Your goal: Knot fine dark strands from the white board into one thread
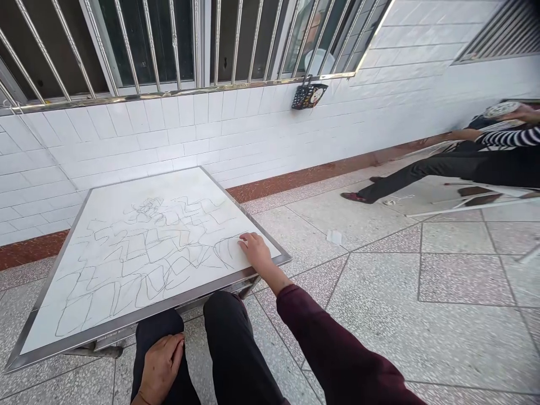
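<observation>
My right hand [256, 251] rests on the right front part of a white-topped table [139, 191] with a metal rim. Its fingers are a little bent and apart, and no object shows in them. Dark wavy lines [164, 247] cover much of the white top and reach close to these fingertips. Down on my left thigh lies my left hand [162, 365], loosely closed, thumb against the folded fingers, with nothing seen in it. My dark-trousered knees are at the table's front edge.
Behind the table stands a white tiled wall [261, 135] with barred windows. A small dark patterned basket [309, 95] hangs from the bars. At right sits another person [442, 169], legs stretched out, a round item near their hand. A pale scrap [334, 237] lies on the floor.
</observation>
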`<action>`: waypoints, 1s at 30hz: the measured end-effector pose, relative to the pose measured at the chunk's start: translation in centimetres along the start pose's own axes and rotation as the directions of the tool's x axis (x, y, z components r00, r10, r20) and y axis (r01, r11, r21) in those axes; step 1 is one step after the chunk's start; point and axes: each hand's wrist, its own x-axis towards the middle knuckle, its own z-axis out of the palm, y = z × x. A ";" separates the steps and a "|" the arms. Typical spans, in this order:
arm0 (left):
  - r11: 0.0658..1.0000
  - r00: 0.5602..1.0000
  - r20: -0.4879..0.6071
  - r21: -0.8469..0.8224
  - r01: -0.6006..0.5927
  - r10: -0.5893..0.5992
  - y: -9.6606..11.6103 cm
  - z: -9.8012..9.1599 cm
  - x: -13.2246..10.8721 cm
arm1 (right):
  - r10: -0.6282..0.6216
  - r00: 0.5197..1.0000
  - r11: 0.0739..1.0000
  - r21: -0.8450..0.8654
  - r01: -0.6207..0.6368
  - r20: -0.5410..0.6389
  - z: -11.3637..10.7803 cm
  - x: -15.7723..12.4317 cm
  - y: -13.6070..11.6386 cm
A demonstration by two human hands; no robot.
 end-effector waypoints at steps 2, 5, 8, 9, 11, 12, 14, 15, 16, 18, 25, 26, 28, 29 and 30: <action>1.000 1.000 -0.005 -0.008 -0.004 0.004 0.1 0.2 0.2 | 0.018 1.000 0.998 -0.052 -0.017 0.023 0.4 0.7 0.6; 1.000 1.000 -0.015 -0.019 -0.005 0.005 0.3 0.3 0.4 | 0.011 0.998 0.994 -0.105 -0.006 0.054 0.7 0.9 1.2; 1.000 1.000 -0.013 -0.026 -0.005 0.004 0.4 0.3 0.7 | -0.016 0.997 0.991 -0.131 0.026 0.077 0.5 0.3 1.5; 1.000 1.000 -0.009 -0.026 -0.004 0.003 0.4 0.3 0.7 | -0.027 0.996 0.990 -0.135 0.038 0.082 0.3 0.0 1.7; 1.000 1.000 -0.005 -0.024 -0.001 0.001 0.5 0.3 0.8 | -0.048 0.995 0.989 -0.134 0.060 0.088 -0.1 -0.7 1.9; 1.000 1.000 -0.005 -0.021 -0.001 0.001 0.4 0.3 0.8 | -0.055 0.995 0.989 -0.129 0.066 0.088 -0.4 -1.0 2.0; 1.000 1.000 -0.005 -0.015 -0.005 0.005 0.4 0.4 0.9 | -0.059 0.995 0.991 -0.112 0.067 0.077 -0.9 -1.7 2.3; 1.000 1.000 -0.005 -0.012 -0.009 0.008 0.4 0.4 0.9 | -0.056 0.996 0.993 -0.099 0.062 0.066 -1.1 -2.0 2.3; 1.000 1.000 -0.003 -0.011 -0.012 0.012 0.4 0.4 0.9 | -0.051 0.997 0.995 -0.082 0.055 0.055 -1.2 -2.3 2.3; 1.000 1.000 0.002 -0.007 -0.015 0.015 0.5 0.5 0.9 | -0.039 0.998 0.998 -0.040 0.041 0.042 -1.4 -2.7 2.1; 0.999 1.000 -0.005 0.020 -0.026 0.026 0.7 0.1 0.6 | 0.014 0.995 0.986 0.161 -0.031 0.103 -1.6 -2.9 0.6; 0.999 1.000 -0.002 0.024 -0.028 0.028 0.7 0.0 0.5 | 0.027 0.993 0.979 0.199 -0.050 0.117 -1.7 -2.8 0.4; 0.999 1.000 0.003 0.030 -0.028 0.028 0.7 -0.2 0.3 | 0.049 0.987 0.953 0.288 -0.091 0.150 -1.7 -2.5 0.0; 0.999 1.000 0.004 0.031 -0.027 0.027 0.6 -0.2 0.2 | 0.058 0.983 0.934 0.337 -0.115 0.173 -1.7 -2.3 -0.3; 0.999 1.000 0.004 0.032 -0.026 0.026 0.6 -0.3 0.1 | 0.067 0.977 0.910 0.389 -0.143 0.203 -1.7 -2.2 -0.5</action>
